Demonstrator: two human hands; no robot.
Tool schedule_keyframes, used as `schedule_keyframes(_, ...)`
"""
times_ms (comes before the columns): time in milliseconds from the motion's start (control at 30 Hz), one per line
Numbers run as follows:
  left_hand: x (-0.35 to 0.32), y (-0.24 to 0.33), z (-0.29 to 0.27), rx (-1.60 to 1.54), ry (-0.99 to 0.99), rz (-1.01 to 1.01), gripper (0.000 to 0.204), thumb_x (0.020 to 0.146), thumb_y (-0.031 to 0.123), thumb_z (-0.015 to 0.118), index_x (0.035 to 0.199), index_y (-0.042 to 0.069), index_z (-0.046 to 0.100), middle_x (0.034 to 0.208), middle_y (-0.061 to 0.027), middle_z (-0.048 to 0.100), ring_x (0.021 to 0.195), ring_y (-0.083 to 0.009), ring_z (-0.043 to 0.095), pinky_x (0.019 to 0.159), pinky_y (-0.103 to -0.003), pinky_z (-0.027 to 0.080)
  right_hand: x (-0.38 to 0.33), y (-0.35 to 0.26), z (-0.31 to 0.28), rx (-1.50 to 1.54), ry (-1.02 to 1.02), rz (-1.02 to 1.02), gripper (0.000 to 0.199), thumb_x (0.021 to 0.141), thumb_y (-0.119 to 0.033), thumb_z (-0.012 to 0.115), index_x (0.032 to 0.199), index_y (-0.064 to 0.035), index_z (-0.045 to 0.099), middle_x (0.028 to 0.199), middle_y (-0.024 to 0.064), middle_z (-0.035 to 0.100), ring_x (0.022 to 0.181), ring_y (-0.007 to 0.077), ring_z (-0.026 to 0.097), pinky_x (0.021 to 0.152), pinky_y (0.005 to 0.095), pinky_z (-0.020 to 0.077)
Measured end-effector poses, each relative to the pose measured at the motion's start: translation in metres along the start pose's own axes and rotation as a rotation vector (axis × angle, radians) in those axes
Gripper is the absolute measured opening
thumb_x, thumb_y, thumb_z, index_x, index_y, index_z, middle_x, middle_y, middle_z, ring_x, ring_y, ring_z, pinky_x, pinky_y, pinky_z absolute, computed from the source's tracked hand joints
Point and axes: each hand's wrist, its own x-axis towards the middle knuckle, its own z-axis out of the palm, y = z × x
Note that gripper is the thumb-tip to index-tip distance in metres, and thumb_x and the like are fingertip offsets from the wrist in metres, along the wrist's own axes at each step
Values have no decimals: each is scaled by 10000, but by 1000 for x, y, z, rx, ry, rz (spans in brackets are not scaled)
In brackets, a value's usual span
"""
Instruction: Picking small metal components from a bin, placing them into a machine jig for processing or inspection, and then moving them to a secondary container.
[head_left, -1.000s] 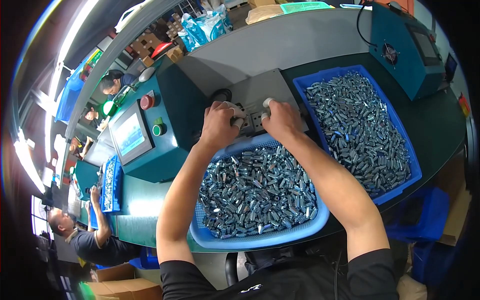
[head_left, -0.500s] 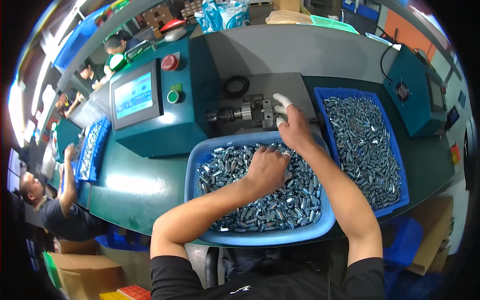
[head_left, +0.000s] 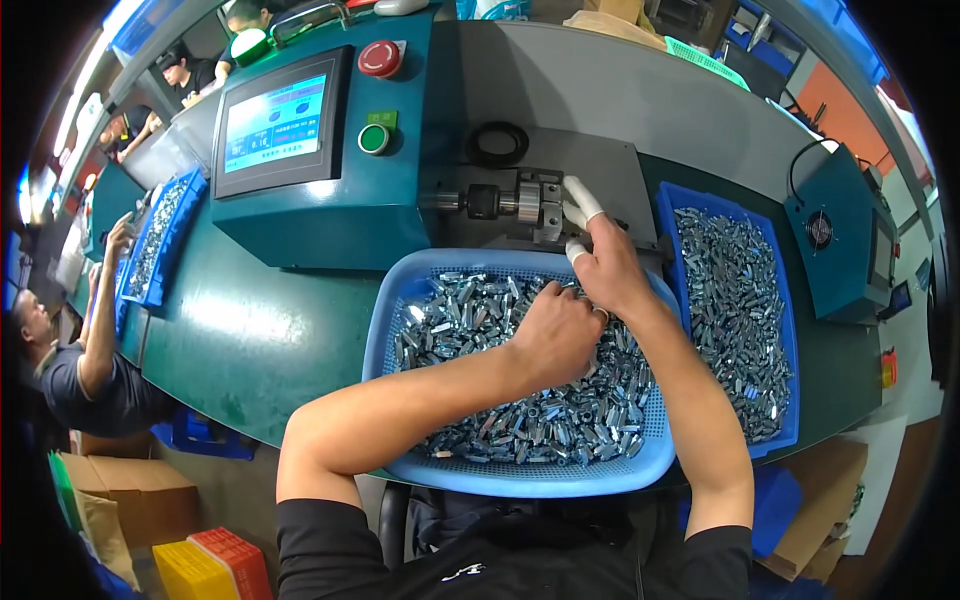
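Note:
My left hand (head_left: 560,335) is in the light-blue perforated basket (head_left: 400,270), back of the hand up. Its fingers curl down among small shiny hexagonal metal pieces (head_left: 530,430), so the fingertips and whatever they grip are hidden. Farther out, my right hand (head_left: 610,262) reaches over the basket's far rim to the metal clamping fixture (head_left: 540,205) on the machine's shaft. White covers sit on its thumb and fingers. Two fingers stretch along the fixture's right end, with the thumb apart below them. No piece shows between them.
Left of the fixture stands a teal machine (head_left: 330,225) with a screen (head_left: 275,125), red button (head_left: 379,59) and green button (head_left: 374,139). A blue tray (head_left: 790,400) of similar pieces lies right. Another teal machine (head_left: 835,240) stands beyond it. A co-worker (head_left: 90,370) sits left beside another blue tray (head_left: 150,290).
The whole view has shifted, with the machine looming larger. My right hand's fingers lie closer along the fixture's end. My left hand stays down among the metal pieces.

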Motion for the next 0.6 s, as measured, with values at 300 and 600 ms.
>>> schedule_keyframes(300, 6, 5, -10, -37, -101, 13, 170, 645, 198, 654, 743, 58, 661, 742, -105, 662, 808, -262, 625, 795, -381, 450, 0, 12, -13, -28, 163, 157, 577, 803, 7, 519, 1366, -67, 420, 943, 136, 694, 700, 164, 603, 676, 297, 482)
schedule_keyframes(600, -4, 5, -10, 27, -199, 51, 191, 648, 207, 655, 779, 75, 695, 830, -105, 667, 878, -263, 624, 868, -380, 437, 4, 15, -7, -2, 114, 140, 527, 826, 4, 550, 1338, -91, 469, 847, 71, 691, 713, 99, 563, 661, 248, 448)
